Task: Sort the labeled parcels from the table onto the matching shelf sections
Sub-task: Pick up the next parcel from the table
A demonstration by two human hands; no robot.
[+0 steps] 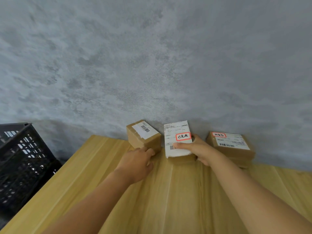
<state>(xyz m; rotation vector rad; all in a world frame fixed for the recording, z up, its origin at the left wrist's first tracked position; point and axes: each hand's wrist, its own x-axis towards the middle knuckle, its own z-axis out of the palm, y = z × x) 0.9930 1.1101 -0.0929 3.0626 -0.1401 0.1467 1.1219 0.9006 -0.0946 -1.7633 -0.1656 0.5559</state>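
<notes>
Three cardboard parcels stand along the far edge of the wooden table (118,183), against the grey wall. My right hand (196,149) grips the middle parcel (179,141), thumb across its white shipping label, fingers round its right side; a red-framed sticker with handwriting sits on that label. My left hand (136,164) reaches to the left parcel (143,135), fingertips touching its near lower corner. The right parcel (231,146) lies flat with a white label and a red-framed sticker, on top of another flat box.
A black perforated plastic crate (25,162) stands off the table's left edge. The grey plastered wall (152,65) rises directly behind the parcels. The wooden tabletop stretches toward me between my forearms.
</notes>
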